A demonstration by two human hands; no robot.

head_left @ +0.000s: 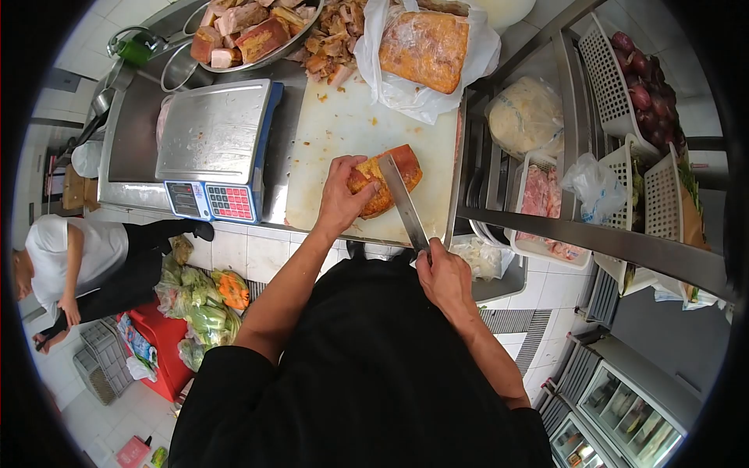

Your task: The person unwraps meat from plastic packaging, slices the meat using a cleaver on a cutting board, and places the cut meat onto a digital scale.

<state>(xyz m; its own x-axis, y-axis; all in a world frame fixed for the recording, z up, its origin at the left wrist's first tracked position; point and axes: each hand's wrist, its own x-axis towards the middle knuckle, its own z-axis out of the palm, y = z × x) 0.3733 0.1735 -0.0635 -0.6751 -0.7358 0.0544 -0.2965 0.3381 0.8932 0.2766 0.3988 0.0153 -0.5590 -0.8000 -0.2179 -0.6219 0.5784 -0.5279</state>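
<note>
A browned slab of meat (402, 166) lies on the white cutting board (320, 140). My left hand (343, 191) rests on the slab's left part, its fingers bent over the top and the thumb along the near side. The knife (404, 201) is held by its handle in my right hand (445, 273), at the board's near edge. Its long blade points up and to the left, with the tip over the slab; whether it has cut in cannot be made out. Farther back, a larger browned slab (425, 51) sits on a white plastic bag (484, 51).
A digital scale (214, 129) stands left of the board. Behind are a bowl of meat chunks (253, 35) and a pile of scraps (331, 39). Metal shelving (546, 226) with baskets is at right. Another person (78, 257) stands at far left.
</note>
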